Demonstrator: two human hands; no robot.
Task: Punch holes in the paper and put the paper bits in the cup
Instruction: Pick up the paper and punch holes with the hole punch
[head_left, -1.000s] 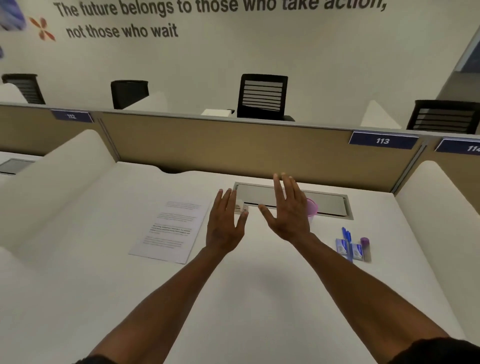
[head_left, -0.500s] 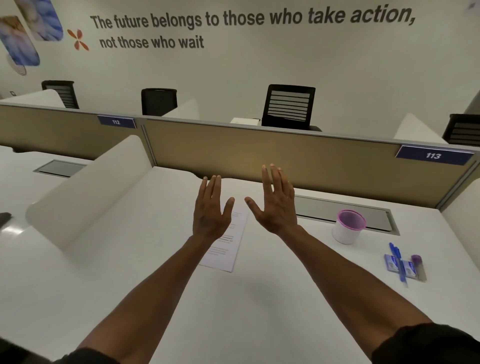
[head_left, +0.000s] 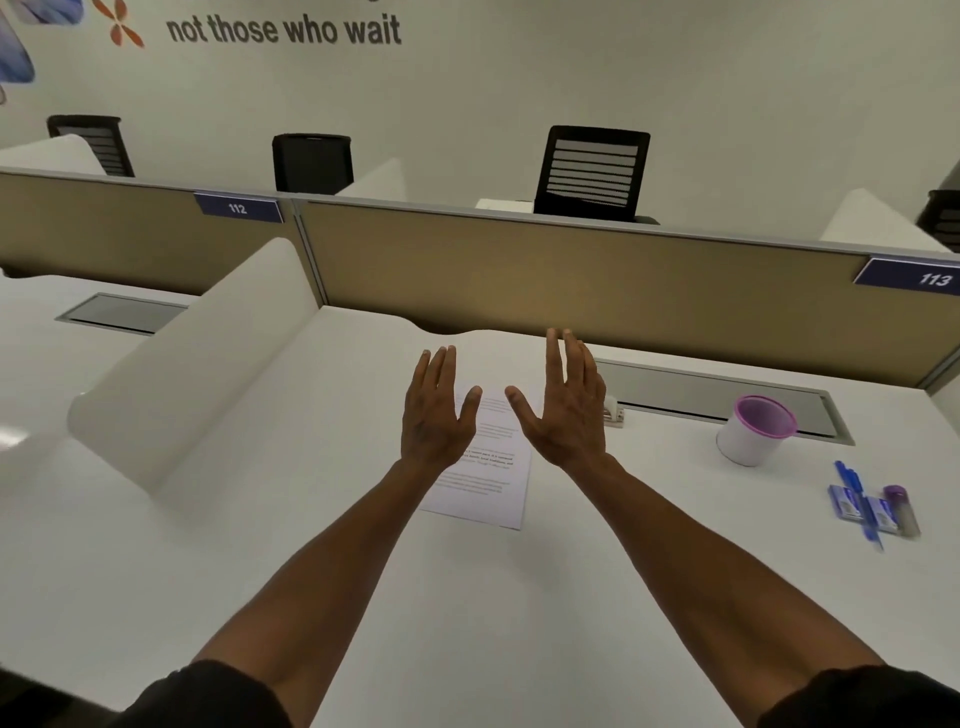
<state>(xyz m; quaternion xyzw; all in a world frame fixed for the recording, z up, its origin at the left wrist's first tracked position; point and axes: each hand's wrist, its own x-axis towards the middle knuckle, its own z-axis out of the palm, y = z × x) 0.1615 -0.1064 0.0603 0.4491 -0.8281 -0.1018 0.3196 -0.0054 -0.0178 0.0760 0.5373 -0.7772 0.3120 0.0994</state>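
A printed sheet of paper (head_left: 485, 478) lies flat on the white desk (head_left: 467, 597), partly hidden by my hands. My left hand (head_left: 435, 413) and my right hand (head_left: 563, 410) are stretched out side by side above the paper, backs up, fingers spread, holding nothing. Just right of my right hand a small pale object (head_left: 614, 415), perhaps the hole punch, peeks out; most of it is hidden. A white cup with a pink rim (head_left: 753, 431) stands upright to the right, apart from both hands.
A blue pen (head_left: 857, 501), two small blue packets (head_left: 865, 509) and a purple-capped tube (head_left: 901, 509) lie at the right. A tan partition (head_left: 571, 280) closes the desk's far side, a white divider (head_left: 192, 364) its left. A grey cable tray (head_left: 701, 389) runs behind the cup.
The view has swung left and tilted down, so the cup and pens sit further right. Both hands stay raised and spread, now over the paper instead of right of it.
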